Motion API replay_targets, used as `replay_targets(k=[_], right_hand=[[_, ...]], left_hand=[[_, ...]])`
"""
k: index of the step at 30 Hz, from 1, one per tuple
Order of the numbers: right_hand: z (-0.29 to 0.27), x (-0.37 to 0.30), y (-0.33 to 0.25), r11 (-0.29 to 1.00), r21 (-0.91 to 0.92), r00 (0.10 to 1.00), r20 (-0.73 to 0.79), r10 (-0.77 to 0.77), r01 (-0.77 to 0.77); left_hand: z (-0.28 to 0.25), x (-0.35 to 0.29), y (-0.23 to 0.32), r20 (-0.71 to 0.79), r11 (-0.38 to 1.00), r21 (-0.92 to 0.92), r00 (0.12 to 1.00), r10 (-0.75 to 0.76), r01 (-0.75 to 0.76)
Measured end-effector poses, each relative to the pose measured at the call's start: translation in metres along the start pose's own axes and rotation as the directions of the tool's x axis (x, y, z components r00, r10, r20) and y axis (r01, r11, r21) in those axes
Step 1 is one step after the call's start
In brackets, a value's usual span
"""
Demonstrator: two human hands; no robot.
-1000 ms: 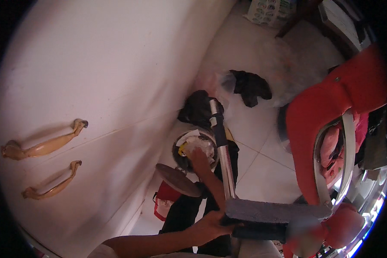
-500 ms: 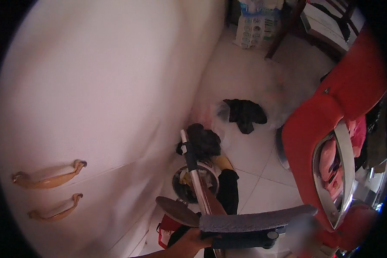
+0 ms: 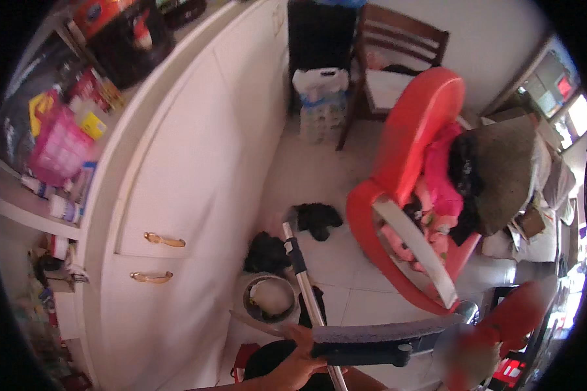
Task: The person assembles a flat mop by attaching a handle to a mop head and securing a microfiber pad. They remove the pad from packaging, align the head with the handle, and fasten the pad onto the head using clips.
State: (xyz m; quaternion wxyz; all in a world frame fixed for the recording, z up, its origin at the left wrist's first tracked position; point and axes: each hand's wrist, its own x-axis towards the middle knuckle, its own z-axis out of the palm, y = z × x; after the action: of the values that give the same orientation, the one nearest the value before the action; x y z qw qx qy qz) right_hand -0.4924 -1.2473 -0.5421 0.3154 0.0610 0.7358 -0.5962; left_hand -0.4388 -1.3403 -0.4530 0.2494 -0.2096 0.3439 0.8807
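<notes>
My left hand (image 3: 298,356) is closed around the left end of a wiper head. The wiper head (image 3: 385,355) has a black body with a knob and a fuzzy grey pad (image 3: 381,330) along its upper side. A silver telescopic pole (image 3: 310,296) with a black collar slants up from the lower edge, passing by this hand; how it joins the head is hidden. Just beyond stands a round bin (image 3: 247,296) with pale contents. A bit of skin shows right of the pole at the lower edge; whether it is my right hand is unclear.
White cabinets (image 3: 182,195) with brass handles line the left. Black bags (image 3: 265,252) lie on the tiled floor by the bin. A red armchair (image 3: 368,241) piled with clothes stands at right. Farther back are a wooden chair (image 3: 398,32) and a plastic-wrapped pack (image 3: 321,107).
My view has shifted, bringing in the countertop and more of the room. My left hand still grips the wiper head. A yellowish shape beside the bin no longer shows.
</notes>
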Motion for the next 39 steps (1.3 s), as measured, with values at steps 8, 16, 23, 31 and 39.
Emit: replay_targets(k=[8,16,23,31,39], right_hand=[[-0.123,-0.177,-0.121,0.824,0.546,0.986,0.029,0.165,-0.154],[-0.193,-0.322,-0.200,0.541,0.798,0.948,0.317,0.001,-0.267],[-0.243,-0.394,-0.156,0.835,0.549,0.999,0.028,0.023,-0.034],[-0.345,-0.549,-0.029,0.846,0.530,0.801,-0.529,0.280,0.055],[-0.428,-0.686,0.022,0.695,0.455,0.400,-0.880,0.256,0.557]], left_hand=[[0.131,-0.048,0.087,0.210,0.892,0.428,0.976,0.061,-0.147],[0.254,-0.047,0.084,0.120,0.984,0.041,0.976,-0.180,0.176],[0.328,-0.047,0.008,0.139,0.985,0.104,0.978,-0.153,0.139],[0.463,-0.057,-0.085,0.158,0.962,-0.111,0.960,-0.230,0.249],[0.619,-0.085,-0.227,0.425,0.967,0.176,0.900,0.096,-0.186]])
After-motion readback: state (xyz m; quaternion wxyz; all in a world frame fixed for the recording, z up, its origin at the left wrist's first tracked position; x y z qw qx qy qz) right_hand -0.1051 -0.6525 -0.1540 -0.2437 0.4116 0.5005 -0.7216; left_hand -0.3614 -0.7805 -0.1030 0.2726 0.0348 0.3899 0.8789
